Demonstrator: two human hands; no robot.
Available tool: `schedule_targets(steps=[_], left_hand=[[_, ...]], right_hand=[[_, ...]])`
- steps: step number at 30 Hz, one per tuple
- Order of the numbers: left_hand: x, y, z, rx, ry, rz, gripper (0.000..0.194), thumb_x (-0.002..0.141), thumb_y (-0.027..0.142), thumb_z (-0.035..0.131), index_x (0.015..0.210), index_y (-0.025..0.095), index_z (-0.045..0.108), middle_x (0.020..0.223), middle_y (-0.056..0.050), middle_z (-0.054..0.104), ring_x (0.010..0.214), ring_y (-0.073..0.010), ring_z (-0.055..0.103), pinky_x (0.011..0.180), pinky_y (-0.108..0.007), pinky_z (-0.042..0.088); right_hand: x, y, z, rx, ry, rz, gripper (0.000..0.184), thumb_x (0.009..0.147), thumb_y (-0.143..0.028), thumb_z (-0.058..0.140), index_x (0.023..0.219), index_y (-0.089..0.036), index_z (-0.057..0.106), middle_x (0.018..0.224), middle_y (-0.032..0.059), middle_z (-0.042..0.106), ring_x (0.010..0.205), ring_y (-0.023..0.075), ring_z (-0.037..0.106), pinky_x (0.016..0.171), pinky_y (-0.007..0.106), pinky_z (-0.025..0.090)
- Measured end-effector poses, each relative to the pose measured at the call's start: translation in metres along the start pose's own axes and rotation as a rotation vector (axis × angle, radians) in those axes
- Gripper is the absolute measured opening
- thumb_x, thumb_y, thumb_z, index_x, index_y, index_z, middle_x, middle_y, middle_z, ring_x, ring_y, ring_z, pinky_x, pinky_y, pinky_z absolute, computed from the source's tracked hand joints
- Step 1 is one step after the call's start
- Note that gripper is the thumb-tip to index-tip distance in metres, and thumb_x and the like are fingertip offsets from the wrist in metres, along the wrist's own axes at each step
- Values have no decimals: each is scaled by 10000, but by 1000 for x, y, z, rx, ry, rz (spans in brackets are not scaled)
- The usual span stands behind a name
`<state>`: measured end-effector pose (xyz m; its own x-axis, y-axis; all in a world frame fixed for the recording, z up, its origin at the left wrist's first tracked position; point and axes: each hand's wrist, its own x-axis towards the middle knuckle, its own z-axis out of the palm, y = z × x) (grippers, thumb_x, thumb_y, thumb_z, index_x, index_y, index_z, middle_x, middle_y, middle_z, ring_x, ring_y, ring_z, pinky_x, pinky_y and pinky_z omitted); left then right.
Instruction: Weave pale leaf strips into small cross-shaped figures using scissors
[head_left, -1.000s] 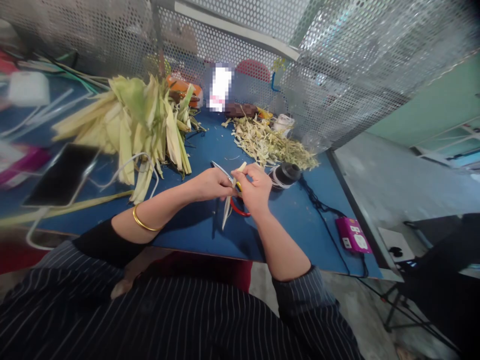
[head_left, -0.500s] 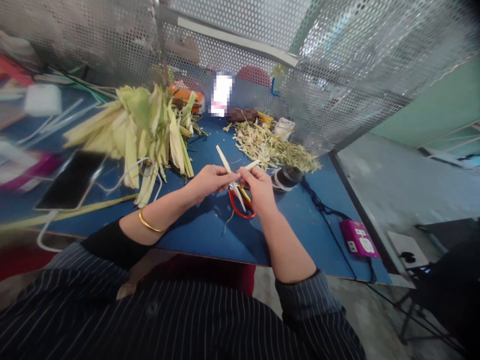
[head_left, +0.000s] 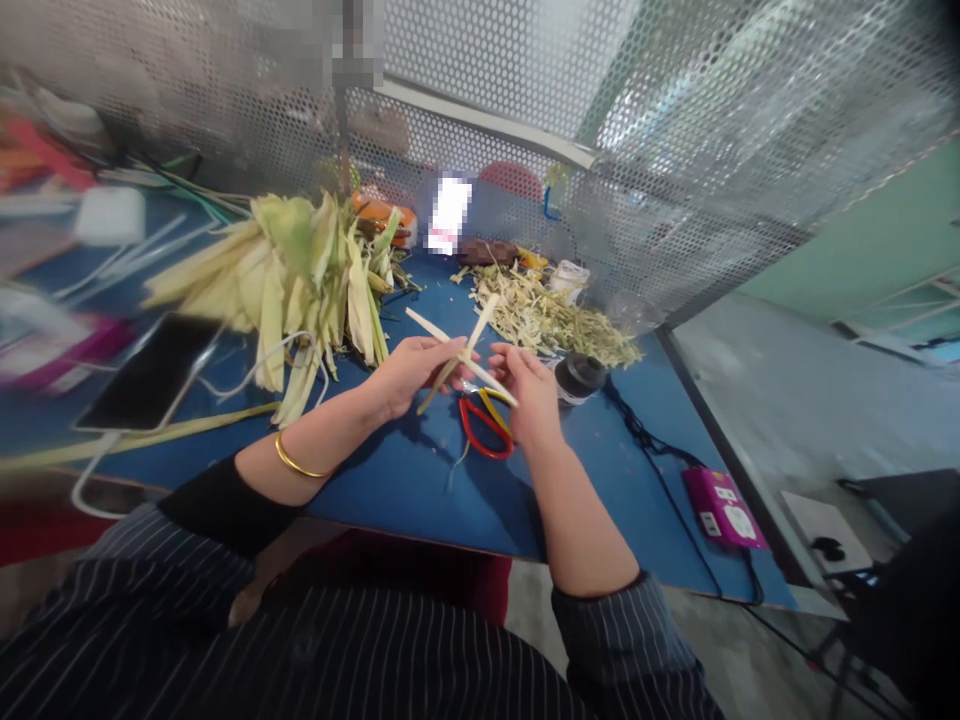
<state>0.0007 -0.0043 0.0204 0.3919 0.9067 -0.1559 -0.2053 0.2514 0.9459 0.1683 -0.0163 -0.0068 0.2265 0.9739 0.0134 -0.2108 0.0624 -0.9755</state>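
My left hand (head_left: 421,374) is closed, pinching pale corn husk strips (head_left: 466,356) where they cross, above the table's front half. The strips' ends stick out in several directions like a small cross, and one end hangs below my left fingers. Close on the right, my right hand (head_left: 531,388) is loosely curled with its fingers apart. One strip's end reaches in front of its palm, and I see no grip on it. Beneath the hands lie scissors (head_left: 486,440) with red and yellow handles, their blades partly hidden.
A bundle of corn husks (head_left: 292,270) lies left on the blue table (head_left: 420,485). Husk scraps (head_left: 555,315) are heaped at the back right, behind a black spool (head_left: 579,378). A phone (head_left: 150,375) with a white cable and a purple box (head_left: 724,508) flank me.
The crossed strips have turned and now sit more in my left hand. My right hand has drawn off the crossing, its fingers loosened. The view has shifted slightly.
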Motion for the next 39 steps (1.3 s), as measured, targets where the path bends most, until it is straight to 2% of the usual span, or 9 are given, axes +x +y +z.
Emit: schedule_targets(steps=[2, 7, 14, 21, 24, 27, 31, 36, 39], left_hand=[[1, 3, -3, -121, 8, -2, 258, 783, 340, 653, 924, 133, 716, 797, -76, 714, 655, -116, 640, 613, -223, 489], [3, -2, 0, -235, 31, 87, 244, 698, 201, 723, 922, 110, 696, 825, -86, 729, 798, -155, 664, 774, -281, 503], [4, -11, 7, -190, 37, 84, 210, 681, 202, 727, 857, 89, 709, 762, -87, 720, 587, -95, 556, 531, -224, 391], [4, -9, 7, -232, 56, 61, 173, 693, 183, 713, 842, 96, 706, 715, -60, 690, 547, -77, 536, 513, -219, 399], [4, -8, 5, -229, 65, 46, 210, 709, 221, 717, 883, 108, 685, 734, -63, 694, 600, -108, 597, 573, -245, 467], [1, -6, 4, -174, 78, 24, 272, 698, 266, 741, 911, 113, 669, 759, -69, 696, 701, -149, 652, 671, -287, 518], [-1, -8, 8, -78, 95, -14, 220, 721, 282, 728, 838, 124, 629, 647, -21, 641, 577, -102, 603, 592, -248, 496], [3, -13, 9, -31, 167, 44, 141, 767, 246, 672, 765, 123, 605, 538, 31, 524, 440, -56, 469, 458, -200, 396], [5, -10, 4, -62, 105, 64, 125, 771, 232, 657, 779, 113, 621, 538, 26, 515, 443, -60, 458, 447, -196, 371]], right_hand=[[-1, -1, 1, -30, -10, 63, 230, 663, -372, 708, 783, -182, 658, 675, -8, 639, 571, 108, 566, 597, 260, 472], [-16, 0, 13, -120, -287, 109, 248, 696, -413, 698, 803, -190, 687, 737, 11, 675, 678, 136, 605, 704, 285, 489], [-25, 2, 17, -428, -305, -118, 273, 798, -409, 593, 671, -175, 654, 684, 4, 624, 667, 134, 535, 626, 255, 426], [-25, -2, 14, -470, -387, -131, 280, 817, -390, 577, 631, -182, 598, 610, -16, 549, 598, 117, 480, 580, 247, 390], [-24, -2, 15, -415, -308, -107, 314, 825, -430, 567, 647, -175, 615, 647, -1, 587, 619, 119, 511, 634, 259, 424], [-18, -1, 15, -198, -125, -50, 284, 779, -463, 619, 746, -181, 625, 670, -7, 613, 599, 114, 538, 631, 265, 454], [-13, 0, 14, -7, -33, -57, 244, 710, -399, 703, 800, -197, 602, 596, -49, 583, 537, 104, 528, 580, 255, 455], [-28, -4, 16, -375, -44, -274, 187, 760, -367, 656, 702, -190, 630, 592, -22, 614, 574, 128, 554, 617, 273, 451], [-32, -10, 14, -487, -136, -437, 198, 817, -379, 602, 767, -201, 671, 648, -1, 642, 642, 145, 582, 711, 299, 464]])
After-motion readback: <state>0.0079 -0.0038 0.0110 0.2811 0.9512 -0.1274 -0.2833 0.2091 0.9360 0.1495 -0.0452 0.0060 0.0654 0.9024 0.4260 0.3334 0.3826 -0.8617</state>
